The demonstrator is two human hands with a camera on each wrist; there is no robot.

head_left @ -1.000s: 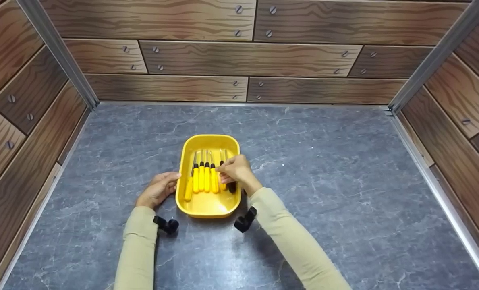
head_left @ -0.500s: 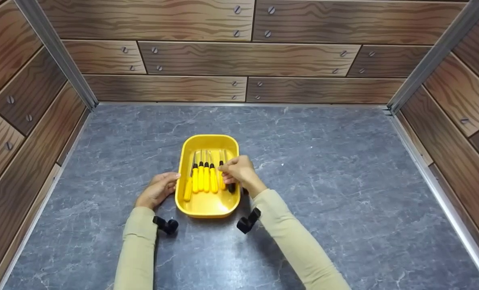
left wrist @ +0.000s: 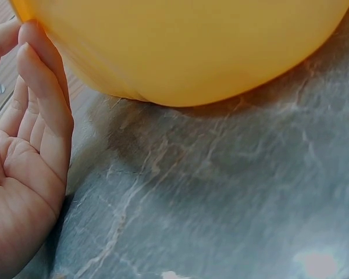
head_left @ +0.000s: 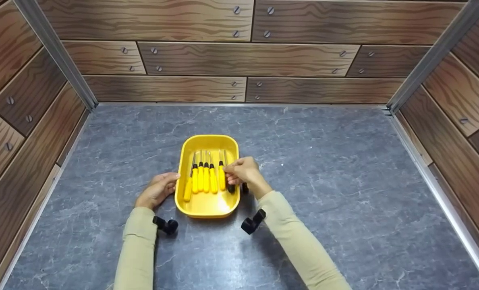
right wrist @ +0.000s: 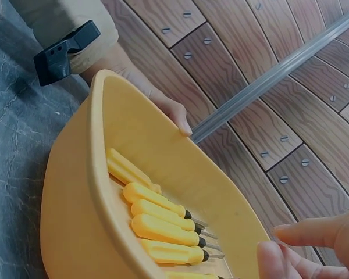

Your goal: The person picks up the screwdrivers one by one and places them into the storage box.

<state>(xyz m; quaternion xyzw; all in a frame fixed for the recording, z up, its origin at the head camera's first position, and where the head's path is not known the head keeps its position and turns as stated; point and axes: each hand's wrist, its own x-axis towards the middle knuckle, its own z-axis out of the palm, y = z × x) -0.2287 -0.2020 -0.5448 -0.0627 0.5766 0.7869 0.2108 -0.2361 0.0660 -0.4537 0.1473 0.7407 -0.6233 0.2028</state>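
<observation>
A yellow tray (head_left: pixel 207 207) holds several yellow-handled screwdrivers (head_left: pixel 201 179) lying side by side, shafts away from me. Slightly apart on their right lies a single yellow screwdriver (head_left: pixel 222 177). Beyond it a dark handle (head_left: pixel 231 188) shows partly under my right hand (head_left: pixel 243 173). That hand is over the tray's right side, its fingertips beside the single screwdriver; in the right wrist view its thumb and forefinger are apart with nothing between them. My left hand (head_left: pixel 158 189) grips the left rim, thumb over the edge and fingers against the outside wall (left wrist: pixel 180 52).
The tray stands on a grey marbled tabletop (head_left: pixel 324 193). Wood-patterned walls (head_left: pixel 207 58) enclose the back and both sides, with metal strips at the corners. A black camera mount (head_left: pixel 166 225) sits on the left wrist, another (head_left: pixel 253 221) on the right.
My right hand has moved a little to the right, away from the single yellow screwdriver, whose handle now shows fully. The left hand has stayed at the tray's rim.
</observation>
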